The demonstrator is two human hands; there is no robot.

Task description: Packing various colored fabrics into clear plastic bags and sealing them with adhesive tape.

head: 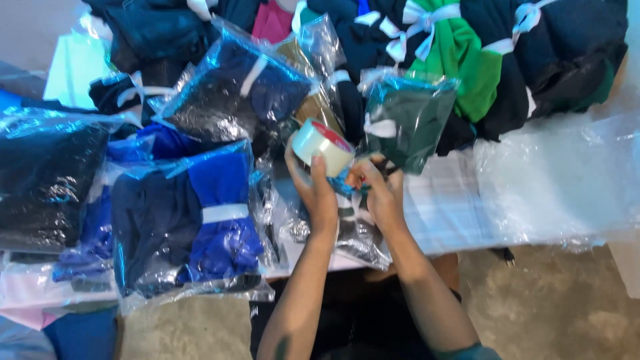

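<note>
The left hand (319,190) grips a tape roll (323,145) while the right hand (378,193) pinches its end, above a bag (353,230) at the table edge (467,240), blue bagged clothes (190,220) close left.

Clear plastic bag (190,223) lay lower left, held blue and navy garments banded white. Second bag (230,93) sat upper centre-left, dark navy contents. Third bag (407,117) stood upper centre, dark green cloth. Black-filled bag (47,180) at left edge. Empty clear bags (553,180) right.
</note>
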